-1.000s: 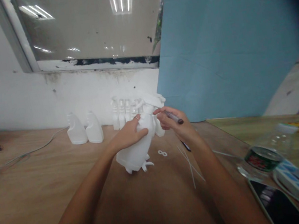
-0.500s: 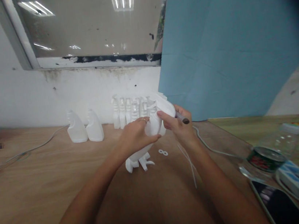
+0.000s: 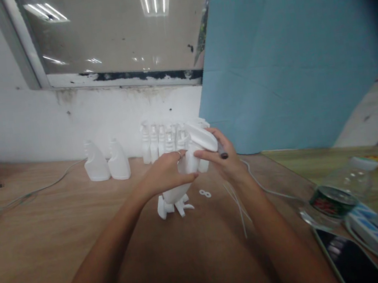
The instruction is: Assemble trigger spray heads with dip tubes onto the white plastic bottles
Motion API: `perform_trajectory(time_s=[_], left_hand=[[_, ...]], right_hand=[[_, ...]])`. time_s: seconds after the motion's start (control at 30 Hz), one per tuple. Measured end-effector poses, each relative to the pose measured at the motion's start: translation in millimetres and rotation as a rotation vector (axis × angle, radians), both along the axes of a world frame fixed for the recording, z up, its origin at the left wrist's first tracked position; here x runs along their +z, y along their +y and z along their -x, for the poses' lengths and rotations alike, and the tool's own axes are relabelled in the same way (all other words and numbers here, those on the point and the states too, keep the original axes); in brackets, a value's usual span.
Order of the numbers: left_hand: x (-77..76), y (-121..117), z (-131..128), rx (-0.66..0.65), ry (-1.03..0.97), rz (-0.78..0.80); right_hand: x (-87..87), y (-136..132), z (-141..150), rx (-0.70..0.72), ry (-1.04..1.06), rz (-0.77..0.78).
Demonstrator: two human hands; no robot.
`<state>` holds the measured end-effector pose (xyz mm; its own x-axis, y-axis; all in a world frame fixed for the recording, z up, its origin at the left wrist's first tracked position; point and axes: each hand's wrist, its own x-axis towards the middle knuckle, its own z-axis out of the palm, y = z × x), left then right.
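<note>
My left hand is wrapped round the neck end of a white plastic bottle, which leans over the table. My right hand grips a white trigger spray head at the bottle's top. Fingers cover the joint between them, so I cannot tell how far it is seated. A dark pen-like stick is tucked in the right hand's fingers. Below the bottle lie loose white trigger heads. Two small white rings and thin white tubes rest to their right.
Two headless white bottles stand at left against the wall. Several bottles with spray heads stand in rows behind my hands. At right are a clear drink bottle, a phone and a power strip. A cable crosses the left side.
My right hand has moved slightly left with the spray head, which now tilts down more to the right over the bottle's top. The left hand keeps its hold.
</note>
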<state>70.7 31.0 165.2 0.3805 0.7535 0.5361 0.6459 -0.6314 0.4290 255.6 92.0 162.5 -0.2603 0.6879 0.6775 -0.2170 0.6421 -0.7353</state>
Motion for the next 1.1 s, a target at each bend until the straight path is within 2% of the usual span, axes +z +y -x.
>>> perform_trajectory(time_s=[0.17,0.23,0.37,0.47,0.6,0.7,0.77,0.83,0.9,1.0,1.03,1.1], left_hand=[[0.3,-3.5,-1.8,-0.092,-0.085,0.105],[-1.7,-3.1,-3.0,-0.085,-0.127,0.112],[-3.7,-0.1,-1.1,-0.082,-0.206,0.158],[3.3,-2.3,7.2,-0.257,-0.286,0.279],[19.6,-12.6,25.5,-0.55,-0.268,0.613],[27.6,-17.7,44.9,-0.591,-0.176,0.729],[29.1,-16.9,63.8,-0.497,-0.121,0.672],[27.5,-12.3,89.4,-0.273,-0.066,0.556],[22.9,-4.2,121.2,0.079,-0.005,0.408],[9.9,11.2,173.6,0.624,0.107,0.29],[4.0,16.3,190.5,0.772,0.094,0.273],[-9.6,25.8,220.7,0.973,0.019,0.233]], right_hand=[[1.7,-7.4,0.8,0.259,0.017,0.106],[2.1,-7.9,1.9,0.25,-0.005,0.131],[2.6,-8.0,5.9,0.144,0.033,0.135],[4.4,-11.8,5.7,0.168,0.062,0.125],[12.3,-17.9,-4.2,0.17,0.128,0.097],[24.4,-19.0,-20.3,0.081,0.266,0.049],[33.6,-17.4,-34.9,0.05,0.357,0.027],[41.4,-13.9,-51.3,0.066,0.435,0.016],[46.2,-8.8,-67.8,0.105,0.483,0.028],[47.4,1.5,-88.0,0.133,0.487,0.088],[46.3,5.4,-92.9,0.128,0.464,0.123],[42.3,13.9,-99.5,0.128,0.366,0.234]])
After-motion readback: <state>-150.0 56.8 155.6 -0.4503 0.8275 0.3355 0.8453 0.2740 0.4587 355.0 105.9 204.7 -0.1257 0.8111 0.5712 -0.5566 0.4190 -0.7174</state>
